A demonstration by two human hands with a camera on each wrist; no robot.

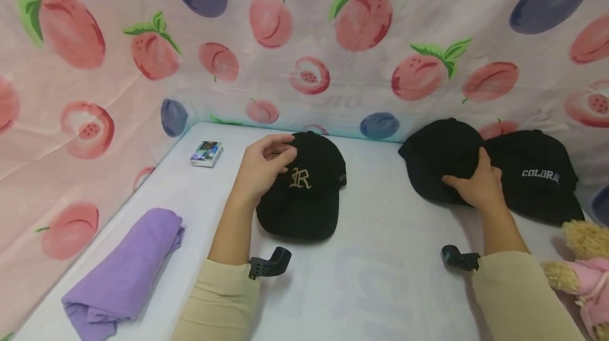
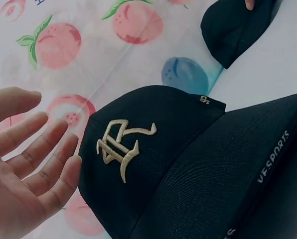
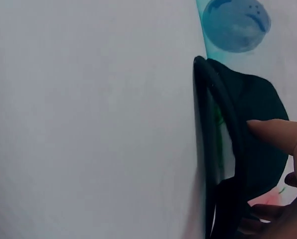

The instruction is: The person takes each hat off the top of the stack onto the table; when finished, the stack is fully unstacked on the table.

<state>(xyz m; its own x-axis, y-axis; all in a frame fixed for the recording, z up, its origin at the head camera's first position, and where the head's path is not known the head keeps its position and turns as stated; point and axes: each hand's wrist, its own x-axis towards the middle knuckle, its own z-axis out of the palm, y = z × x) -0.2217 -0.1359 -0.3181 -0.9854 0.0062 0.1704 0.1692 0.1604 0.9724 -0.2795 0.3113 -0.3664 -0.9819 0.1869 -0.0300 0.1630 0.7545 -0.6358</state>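
A black cap with a gold monogram (image 1: 316, 198) sits on the white counter (image 1: 390, 261), its crown close to the back edge and its brim toward the person; a broad strip of counter runs from its right side to a second, plain-looking black cap (image 1: 435, 158), which is also near the back edge, and more white surface spreads in front of both. The monogrammed cap lies just to the right of the left hand (image 1: 264, 166), whose fingers are beside the crown; the plain-looking cap is directly at the right hand (image 1: 482, 185). The left hand is loose, its fingers relaxed and slightly bent, holding nothing; whether a fingertip brushes the crown cannot be told. The right hand grips the plain-looking cap, thumb against its outer surface and other fingers curled behind it. Partly behind that hand, to the right, is a third black cap (image 1: 537, 187) with white lettering beginning COLORA. Farther out, a small box (image 1: 206, 154) sits toward the back left, a folded purple cloth (image 1: 126, 267) lies nearer on the left, and a plush toy (image 1: 590, 280) in pink is at the right edge. Fruit-printed fabric (image 1: 228, 29) rises behind the counter.
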